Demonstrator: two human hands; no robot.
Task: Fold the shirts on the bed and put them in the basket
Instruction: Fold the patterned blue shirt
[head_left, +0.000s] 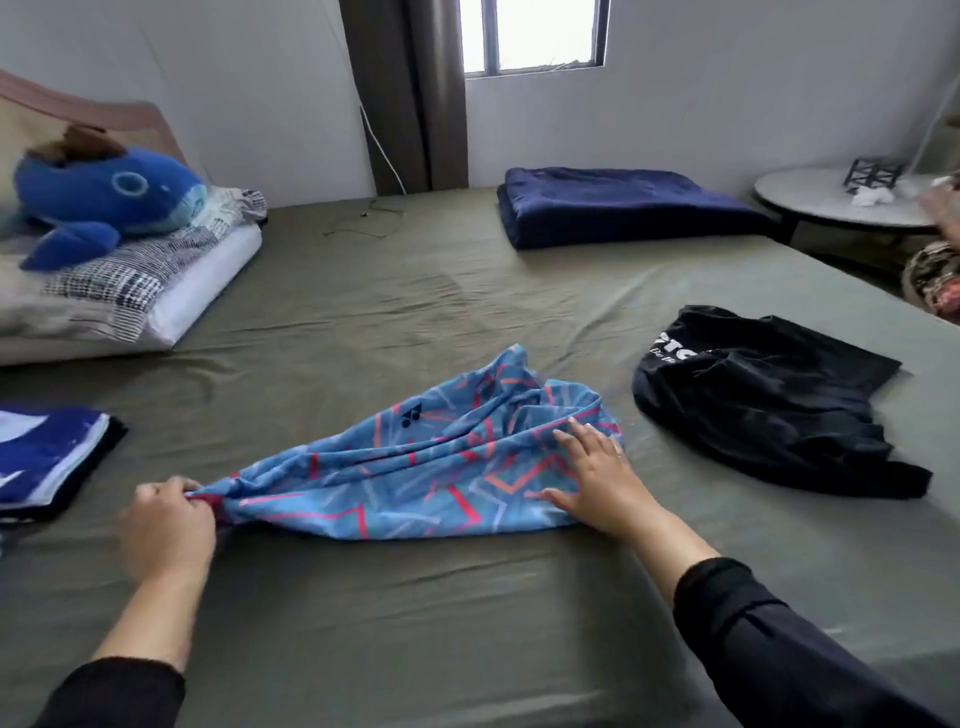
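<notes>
- My left hand has its fingers curled tight round the bunched left end of the blue patterned shirt.
- My right hand lies flat on the shirt's right side, fingers straight and spread.
- The shirt lies rumpled on the bed, between a folded blue shirt and a black shirt.

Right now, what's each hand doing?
Left hand: closed, gripping one end of the blue patterned shirt.
Right hand: open, fingers flat, pressing on the same shirt.
</notes>
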